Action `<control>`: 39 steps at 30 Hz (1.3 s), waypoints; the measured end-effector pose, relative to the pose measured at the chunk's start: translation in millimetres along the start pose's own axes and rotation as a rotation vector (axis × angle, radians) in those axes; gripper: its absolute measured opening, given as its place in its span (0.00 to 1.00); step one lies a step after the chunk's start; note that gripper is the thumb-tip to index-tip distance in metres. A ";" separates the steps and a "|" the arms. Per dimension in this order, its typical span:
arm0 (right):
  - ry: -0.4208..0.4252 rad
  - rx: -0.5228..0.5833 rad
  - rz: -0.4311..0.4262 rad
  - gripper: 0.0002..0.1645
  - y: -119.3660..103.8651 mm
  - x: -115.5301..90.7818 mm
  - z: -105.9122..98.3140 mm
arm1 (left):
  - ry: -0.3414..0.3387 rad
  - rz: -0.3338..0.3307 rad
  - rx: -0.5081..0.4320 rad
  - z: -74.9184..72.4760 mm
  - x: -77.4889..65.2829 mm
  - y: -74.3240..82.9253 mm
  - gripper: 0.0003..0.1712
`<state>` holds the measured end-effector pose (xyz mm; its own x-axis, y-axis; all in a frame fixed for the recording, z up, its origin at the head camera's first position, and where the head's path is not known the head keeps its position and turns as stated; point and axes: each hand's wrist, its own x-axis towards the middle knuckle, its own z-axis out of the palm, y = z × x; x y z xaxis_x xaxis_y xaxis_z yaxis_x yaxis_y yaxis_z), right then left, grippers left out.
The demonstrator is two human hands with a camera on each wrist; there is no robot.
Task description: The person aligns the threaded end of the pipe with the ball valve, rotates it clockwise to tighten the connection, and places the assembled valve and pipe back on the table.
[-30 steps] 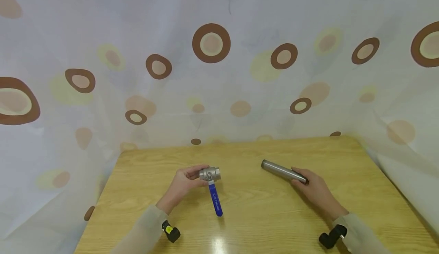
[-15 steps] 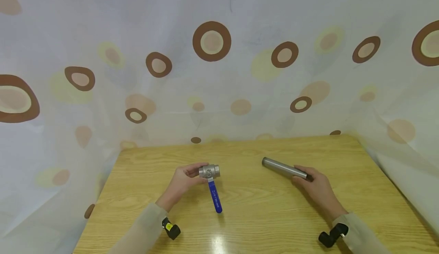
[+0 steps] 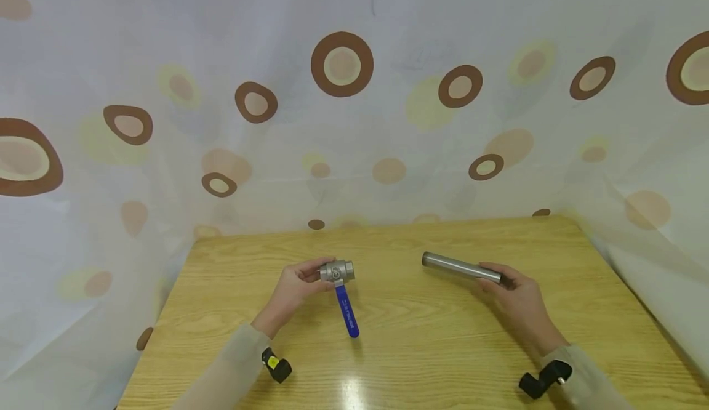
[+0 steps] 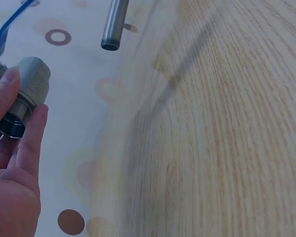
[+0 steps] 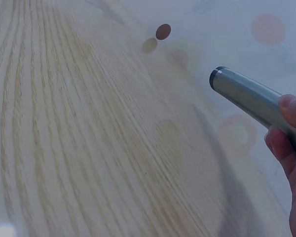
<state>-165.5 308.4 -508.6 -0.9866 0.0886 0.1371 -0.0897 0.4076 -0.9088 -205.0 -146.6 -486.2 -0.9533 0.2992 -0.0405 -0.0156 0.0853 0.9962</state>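
Note:
A steel ball valve with a blue lever handle is pinched at its left end by my left hand. The lever points toward me. In the left wrist view, thumb and fingers grip the valve body, whose dark threaded opening faces the palm. My right hand holds a metal pipe near its right end. The pipe's free end points left, toward the valve, with a gap between them. Threads show on that end of the pipe in the left wrist view. Both things are above the table.
Under both hands lies a wood-grain table, with a light reflection near its front. A white sheet patterned with brown and yellow ovals hangs behind the table and at its sides. Small black cameras are strapped to both wrists.
The pipe has turned nearer to level, and my right hand has shifted slightly right. My left hand and the valve have risen slightly in the view, the grip unchanged.

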 end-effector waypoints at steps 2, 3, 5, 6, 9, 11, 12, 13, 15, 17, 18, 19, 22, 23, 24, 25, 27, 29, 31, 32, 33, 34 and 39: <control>-0.005 0.013 -0.004 0.27 -2.1 -0.8 -1.1 | 0.000 -0.004 -0.001 -0.4 -0.6 0.6 0.31; -0.008 0.019 -0.010 0.27 -3.1 -1.4 -1.4 | 0.000 -0.005 0.000 -0.6 -0.8 1.0 0.31; -0.012 0.033 -0.030 0.26 -4.3 -2.1 -1.8 | -0.007 -0.006 -0.003 -1.1 -1.2 1.8 0.32; -0.018 0.044 -0.041 0.26 -4.9 -2.4 -2.0 | -0.008 -0.012 -0.004 -1.2 -1.2 2.2 0.32; -0.038 0.075 -0.073 0.25 -6.6 -3.2 -1.9 | -0.018 -0.016 -0.014 -1.6 -1.2 3.3 0.32; -0.052 0.092 -0.089 0.24 -8.4 -3.5 -2.1 | -0.021 -0.016 -0.019 -1.5 -1.2 3.8 0.32; -0.056 0.099 -0.095 0.24 -9.5 -3.6 -2.0 | -0.023 -0.014 -0.020 -1.5 -1.1 4.2 0.32; -0.060 0.103 -0.099 0.24 -10.7 -3.7 -2.1 | -0.024 -0.012 -0.023 -1.4 -1.0 4.5 0.31; -0.068 0.112 -0.103 0.25 -13.7 -4.0 -2.1 | -0.026 -0.010 -0.023 -1.1 -0.8 5.7 0.31; -0.072 0.119 -0.101 0.25 -16.8 -4.4 -2.2 | -0.028 -0.008 -0.019 -0.6 -0.6 6.9 0.31; -0.076 0.123 -0.098 0.25 -18.5 -4.7 -2.2 | -0.029 -0.007 -0.018 -0.4 -0.5 7.4 0.31; -0.079 0.127 -0.097 0.25 -20.0 -5.0 -2.2 | -0.030 -0.007 -0.019 0.0 -0.4 7.9 0.31; -0.091 0.146 -0.093 0.24 -24.6 -5.8 -2.0 | -0.030 -0.009 -0.019 1.0 -0.6 9.3 0.31; -0.096 0.155 -0.093 0.24 -26.0 -6.1 -1.8 | -0.030 -0.012 -0.021 1.2 -0.7 9.7 0.31; -0.100 0.163 -0.094 0.24 -27.5 -6.4 -1.5 | -0.031 -0.011 -0.023 1.4 -0.6 9.8 0.31; -0.106 0.175 -0.095 0.24 -29.1 -6.7 -1.2 | -0.032 -0.011 -0.025 1.6 -0.7 10.2 0.31; -0.120 0.194 -0.096 0.23 -32.2 -7.3 -0.7 | -0.036 -0.009 -0.027 1.9 -0.7 10.8 0.31; -0.135 0.207 -0.099 0.23 -35.3 -8.0 -0.2 | -0.041 -0.006 -0.028 2.3 -0.7 11.3 0.31; -0.150 0.218 -0.100 0.23 -38.0 -8.5 0.4 | -0.046 0.000 -0.023 3.0 -0.9 12.0 0.31; -0.155 0.219 -0.100 0.22 -39.2 -8.8 0.8 | -0.050 0.002 -0.023 3.4 -0.7 12.1 0.31; -0.159 0.221 -0.100 0.22 -40.4 -9.1 1.3 | -0.052 0.002 -0.024 3.8 -0.6 12.3 0.31; -0.161 0.222 -0.102 0.22 -41.8 -9.2 1.7 | -0.055 0.004 -0.024 4.3 -0.5 12.9 0.31; -0.181 0.280 -0.117 0.22 -45.9 -9.5 4.3 | -0.064 0.014 -0.030 6.1 0.4 14.2 0.32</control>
<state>-152.6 285.0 -469.8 -0.9734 -0.1164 0.1972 -0.2124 0.1382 -0.9674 -203.8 -139.5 -472.6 -0.9324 0.3601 -0.0308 -0.0126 0.0525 0.9985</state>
